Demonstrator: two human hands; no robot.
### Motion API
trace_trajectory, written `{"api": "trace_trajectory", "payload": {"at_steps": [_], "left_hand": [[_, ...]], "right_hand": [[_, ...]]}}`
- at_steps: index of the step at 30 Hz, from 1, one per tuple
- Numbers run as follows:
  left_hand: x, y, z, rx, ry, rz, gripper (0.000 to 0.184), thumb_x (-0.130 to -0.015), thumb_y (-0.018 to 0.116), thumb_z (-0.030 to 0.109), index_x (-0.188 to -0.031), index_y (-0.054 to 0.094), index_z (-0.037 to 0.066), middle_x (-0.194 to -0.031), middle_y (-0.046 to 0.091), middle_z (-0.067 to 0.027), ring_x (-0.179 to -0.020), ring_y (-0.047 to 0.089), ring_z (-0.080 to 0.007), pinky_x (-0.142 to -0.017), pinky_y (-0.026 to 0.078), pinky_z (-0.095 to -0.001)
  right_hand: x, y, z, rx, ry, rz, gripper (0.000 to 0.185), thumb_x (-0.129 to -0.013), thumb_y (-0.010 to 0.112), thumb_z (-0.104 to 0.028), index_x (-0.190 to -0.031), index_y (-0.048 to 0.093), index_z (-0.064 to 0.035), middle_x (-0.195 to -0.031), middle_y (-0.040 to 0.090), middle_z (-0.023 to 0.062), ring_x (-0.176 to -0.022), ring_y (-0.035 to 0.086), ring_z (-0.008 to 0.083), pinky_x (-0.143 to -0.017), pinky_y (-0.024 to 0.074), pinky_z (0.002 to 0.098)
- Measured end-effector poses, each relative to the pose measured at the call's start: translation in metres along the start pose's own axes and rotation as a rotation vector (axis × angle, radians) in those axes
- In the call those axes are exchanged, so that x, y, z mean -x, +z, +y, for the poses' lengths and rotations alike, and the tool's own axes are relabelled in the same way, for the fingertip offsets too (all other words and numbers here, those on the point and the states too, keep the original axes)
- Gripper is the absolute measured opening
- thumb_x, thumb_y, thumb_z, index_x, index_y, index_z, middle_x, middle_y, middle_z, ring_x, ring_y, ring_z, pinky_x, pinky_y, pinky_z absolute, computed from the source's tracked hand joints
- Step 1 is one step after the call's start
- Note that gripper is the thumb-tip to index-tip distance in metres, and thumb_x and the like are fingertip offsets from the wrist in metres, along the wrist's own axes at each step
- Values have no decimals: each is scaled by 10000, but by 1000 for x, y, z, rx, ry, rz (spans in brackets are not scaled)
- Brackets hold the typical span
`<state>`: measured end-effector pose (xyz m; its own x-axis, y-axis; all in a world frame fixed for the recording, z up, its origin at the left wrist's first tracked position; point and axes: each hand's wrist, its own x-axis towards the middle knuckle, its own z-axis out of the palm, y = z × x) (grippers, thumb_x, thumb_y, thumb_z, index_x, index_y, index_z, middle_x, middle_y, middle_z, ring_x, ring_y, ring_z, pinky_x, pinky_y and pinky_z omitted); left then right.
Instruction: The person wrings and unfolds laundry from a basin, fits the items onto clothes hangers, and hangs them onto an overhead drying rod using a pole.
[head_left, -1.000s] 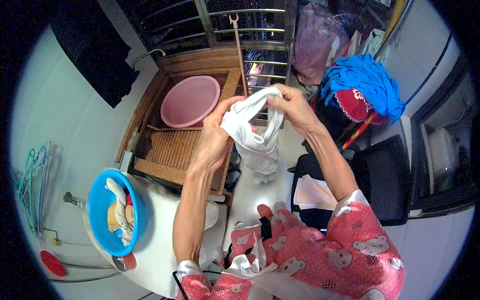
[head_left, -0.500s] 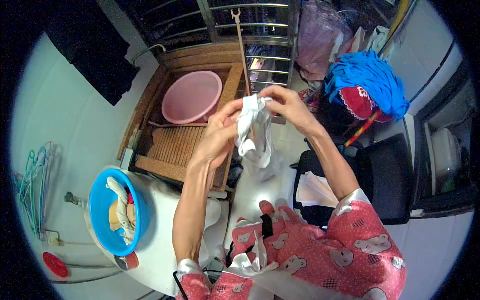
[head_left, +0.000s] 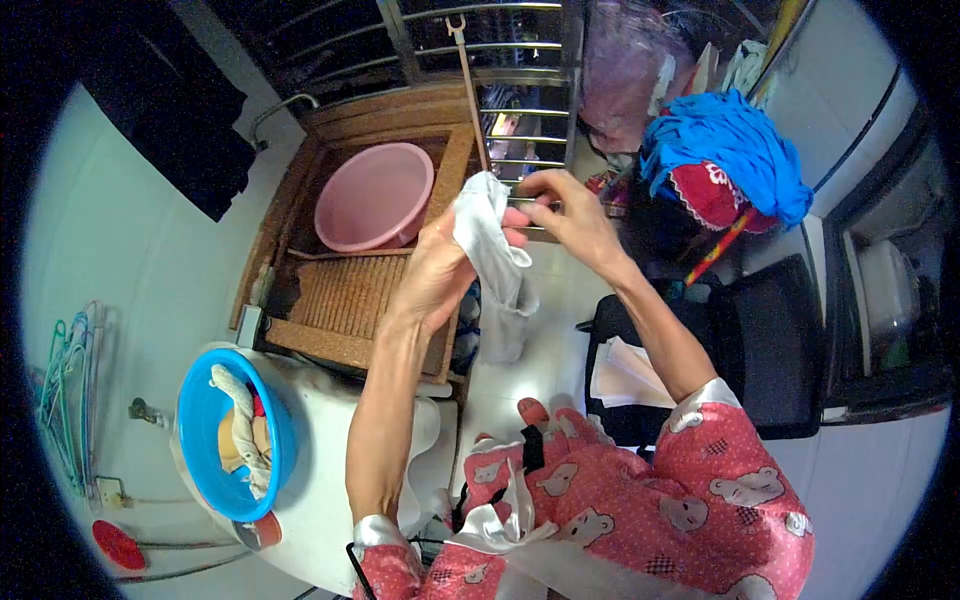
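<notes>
A wet-looking white cloth garment (head_left: 487, 235) is draped over my left hand (head_left: 435, 270) and hangs down toward the floor, its lower end thin and semi-sheer. My left hand is closed on it, with reddish fingertips showing past the cloth's right edge. Close beside those fingertips, my right hand (head_left: 575, 222) is bent with thumb and forefinger pinched together. Whatever lies in that pinch is too small to make out. Both hands are raised in front of me, above the tiled floor.
A pink basin (head_left: 375, 197) stands in the brown stone sink, behind its ribbed washboard (head_left: 350, 300). On a white surface at left sits a blue basin (head_left: 190, 420) with clothes. Hangers (head_left: 70, 380) hang on the left wall. At right are a blue mop-like bundle (head_left: 735, 150) and a black case (head_left: 770, 340).
The white garment, earlier held up between both hands, now lies over my left hand. My right fingers have come away from its top edge and sit to the right of it.
</notes>
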<state>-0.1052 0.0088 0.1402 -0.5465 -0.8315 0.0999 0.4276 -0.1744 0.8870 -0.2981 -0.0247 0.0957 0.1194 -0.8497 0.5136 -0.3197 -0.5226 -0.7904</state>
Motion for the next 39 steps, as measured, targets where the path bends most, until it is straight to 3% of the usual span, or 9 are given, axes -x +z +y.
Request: {"api": "trace_trajectory", "payload": {"at_steps": [3, 7, 12, 18, 23, 26, 30, 34, 39], "left_hand": [[-2, 6, 2, -271, 89, 190, 532, -781, 667, 208, -1207, 447, -24, -1022, 575, -111, -887, 576, -159, -800, 473, -302], [-7, 9, 0, -689, 88, 339, 418, -757, 633, 106, -1141, 523, -19, -945, 596, -56, -841, 553, -121, -765, 450, -263], [1, 13, 3, -924, 40, 359, 418, -720, 641, 80, -1102, 538, -53, -840, 605, -89, -748, 550, -113, -637, 463, -254], [38, -12, -4, -218, -76, 464, 371, -796, 619, 78, -1143, 528, -15, -861, 598, -68, -670, 558, -132, -622, 469, -258], [54, -40, -33, 98, 154, 722, 519, -802, 569, -21, -1267, 338, -6, -977, 573, -195, -715, 601, -212, -655, 538, -311], [60, -48, -45, 299, 144, 754, 580, -817, 535, -35, -1300, 215, -12, -1030, 545, -268, -757, 608, -250, -681, 550, -345], [62, -65, -74, 666, 62, 651, 376, -805, 557, -11, -1147, 400, -4, -1063, 561, -270, -719, 584, -215, -638, 527, -287], [64, -40, -35, -49, 256, 973, 456, -794, 574, -23, -1213, 401, 25, -1024, 619, -159, -825, 595, -173, -696, 482, -237], [71, 28, 11, -235, 682, 739, 563, -786, 576, -29, -1289, 331, 33, -941, 591, -114, -796, 582, -161, -740, 490, -258]], "right_hand": [[10, -1, -37, -319, 248, 34, 207, -810, 615, -172, -932, 570, -11, -816, 573, 47, -695, 527, 94, -597, 432, 242], [21, 15, -59, -95, -45, -149, 232, -824, 626, -204, -949, 547, -25, -814, 567, 5, -704, 514, 55, -590, 435, 228], [20, 22, -48, -737, 353, -335, 276, -805, 664, -198, -966, 526, -22, -827, 577, 6, -681, 510, 42, -539, 398, 186], [10, -8, -25, -977, 553, -397, 170, -843, 588, -163, -930, 512, -38, -663, 501, -32, -491, 407, 10, -428, 299, 155], [10, 7, -18, -1208, 407, -9, 178, -859, 556, -173, -944, 545, -17, -770, 590, 66, -653, 558, 147, -650, 469, 267], [9, 7, -1, -1355, 523, -28, 219, -868, 554, -193, -978, 564, -4, -819, 616, 86, -641, 560, 132, -603, 475, 242], [17, 15, 24, -1537, 773, -328, 239, -893, 524, -203, -993, 544, 13, -812, 637, 121, -569, 561, 105, -501, 451, 197], [17, -13, -5, -898, 536, -44, 219, -865, 524, -137, -1015, 500, 21, -900, 628, 144, -662, 581, 122, -622, 476, 229], [14, -45, -67, -929, 255, 203, 142, -839, 495, -72, -961, 542, -18, -943, 616, 119, -726, 588, 144, -694, 494, 257]]}}
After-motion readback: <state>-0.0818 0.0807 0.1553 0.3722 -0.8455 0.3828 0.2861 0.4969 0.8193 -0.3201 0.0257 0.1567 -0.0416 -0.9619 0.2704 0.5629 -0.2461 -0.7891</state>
